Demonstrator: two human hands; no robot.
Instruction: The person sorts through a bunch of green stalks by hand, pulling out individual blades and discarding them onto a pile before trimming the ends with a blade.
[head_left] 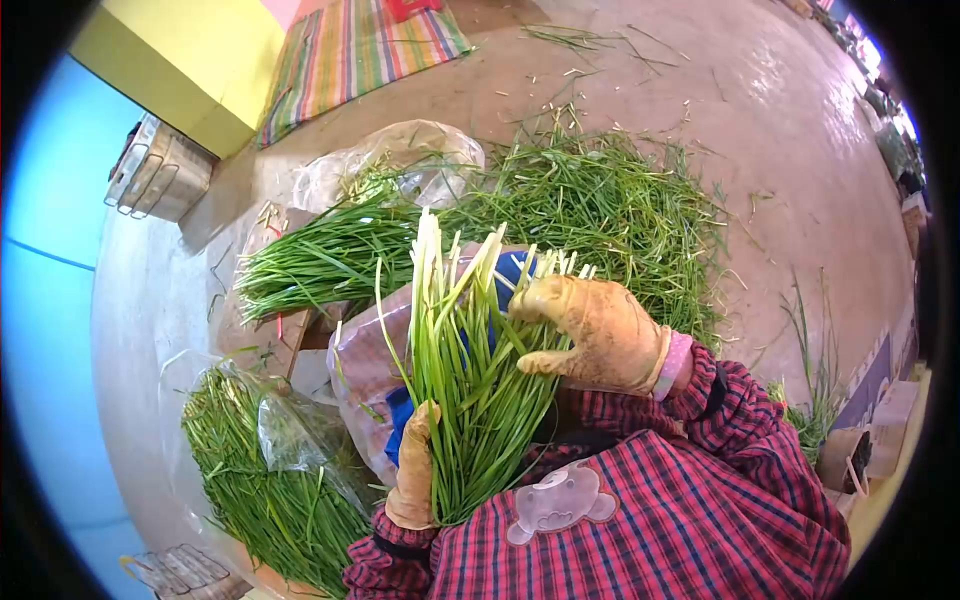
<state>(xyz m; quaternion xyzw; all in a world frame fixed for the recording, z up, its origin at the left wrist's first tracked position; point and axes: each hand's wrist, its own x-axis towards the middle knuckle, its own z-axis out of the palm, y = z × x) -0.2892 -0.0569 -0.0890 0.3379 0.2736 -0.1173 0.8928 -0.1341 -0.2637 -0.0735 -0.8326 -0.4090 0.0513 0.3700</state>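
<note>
A thick bunch of garlic chives (465,385) stands roughly upright in front of my chest, pale stem ends up and green leaves down. My left hand (415,475), in a yellowish work glove, grips its lower left side; most of its fingers are hidden behind the leaves. At the upper right of the bunch is my right hand (600,335), in a matching soiled glove. Its thumb and fingers are spread with a gap between them, and the fingertips reach the pale stems. Behind the bunch, a pinkish plastic sheet (360,365) and some blue cloth partly show.
Loose chives (620,220) are heaped on the floor ahead. A neater pile (330,255) lies on a low wooden board (265,345). At lower left, more chives (270,490) fill a clear plastic bag. A striped mat (360,60) and a yellow block (190,65) are farther off.
</note>
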